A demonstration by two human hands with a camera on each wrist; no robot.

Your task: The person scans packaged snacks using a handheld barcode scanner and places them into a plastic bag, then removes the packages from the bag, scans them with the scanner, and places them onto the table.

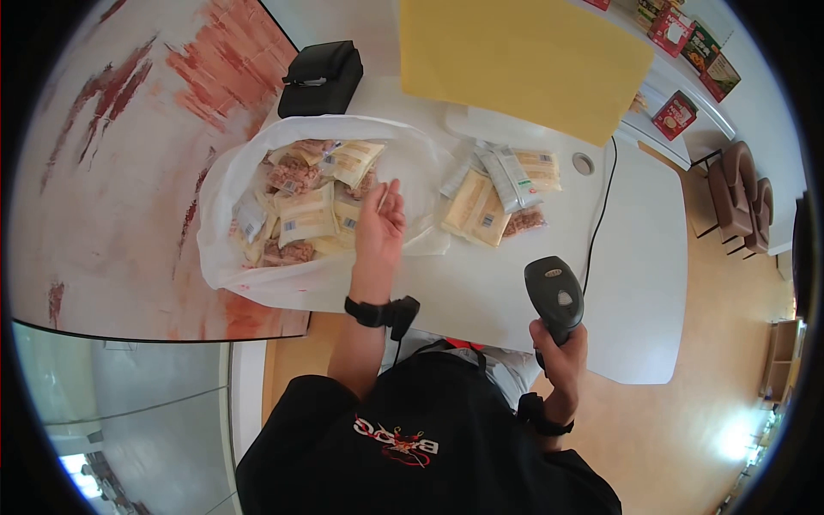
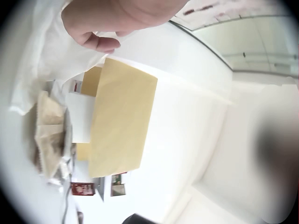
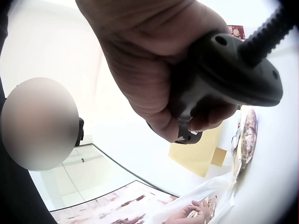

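Note:
The left hand [image 1: 380,227] is over the right part of a white plastic bag [image 1: 225,253], palm up and fingers loosely bent; in the left wrist view, nothing shows in the left hand [image 2: 119,18]. Inside the bag lie cream packets [image 1: 307,215] and clear packs of reddish-brown pieces [image 1: 292,176]. The right hand [image 1: 566,360] grips a dark handheld scanner [image 1: 554,287] by its handle. The right wrist view shows the right hand [image 3: 145,70] wrapped around the scanner [image 3: 233,74]. A separate pile beyond the hands has a silver packet [image 1: 508,178] on cream packets [image 1: 475,209].
A black device [image 1: 322,79] stands behind the bag on the white table [image 1: 635,292]. A yellow panel [image 1: 524,60] rises at the back. A cable [image 1: 601,206] runs along the right side. Small boxes [image 1: 674,116] sit at upper right, with brown chairs [image 1: 736,193] beyond.

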